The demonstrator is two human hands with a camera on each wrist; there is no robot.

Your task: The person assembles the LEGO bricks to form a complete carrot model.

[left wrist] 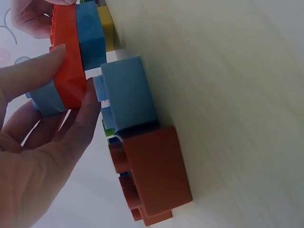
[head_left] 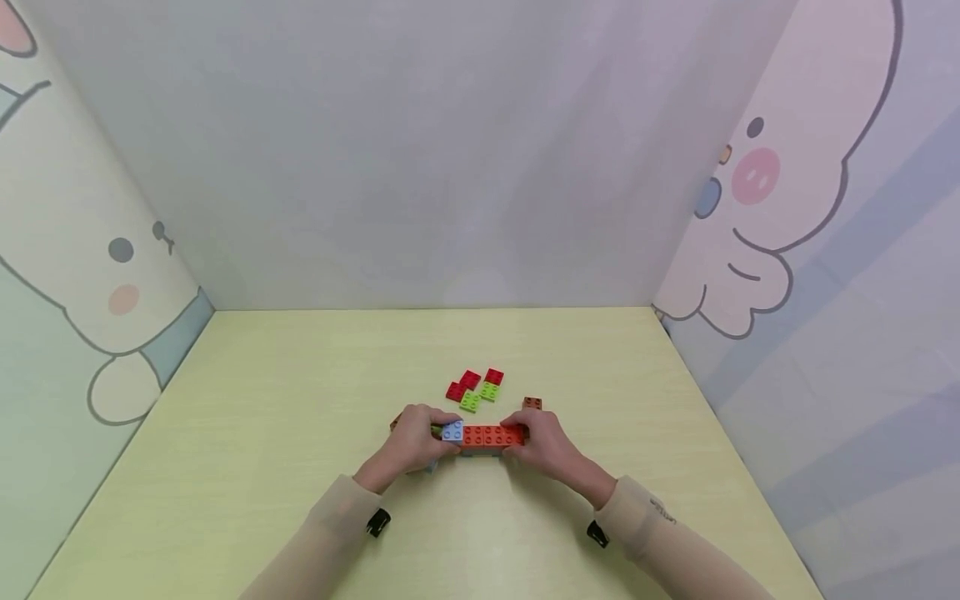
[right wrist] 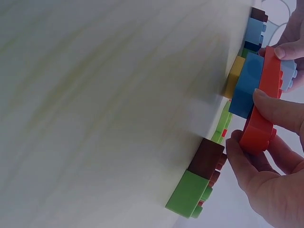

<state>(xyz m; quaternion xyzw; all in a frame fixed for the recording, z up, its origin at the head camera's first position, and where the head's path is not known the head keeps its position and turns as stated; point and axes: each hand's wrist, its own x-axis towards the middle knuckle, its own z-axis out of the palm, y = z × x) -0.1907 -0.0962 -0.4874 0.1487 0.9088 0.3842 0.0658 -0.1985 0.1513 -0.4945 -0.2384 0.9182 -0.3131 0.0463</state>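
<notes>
Both hands hold a row of red building bricks (head_left: 483,437) from its two ends. My left hand (head_left: 412,437) pinches the left end between thumb and fingers, beside a light blue brick (head_left: 452,430) fixed on top there. At the other end, my right hand (head_left: 546,443) grips the red row with thumb and fingers. Under the row's middle sits a blue brick (right wrist: 247,85), with a yellow brick (right wrist: 234,76) below it on the table. Beneath the left hand, a separate light blue brick (left wrist: 128,95) stands beside a brown brick (left wrist: 156,171).
Flat red bricks (head_left: 470,379) and light green bricks (head_left: 490,392) lie behind the hands on the pale table (head_left: 300,375). Near the right hand stand a dark brown brick (right wrist: 206,159) and a green brick (right wrist: 187,192). Walls (head_left: 420,167) enclose the back and sides.
</notes>
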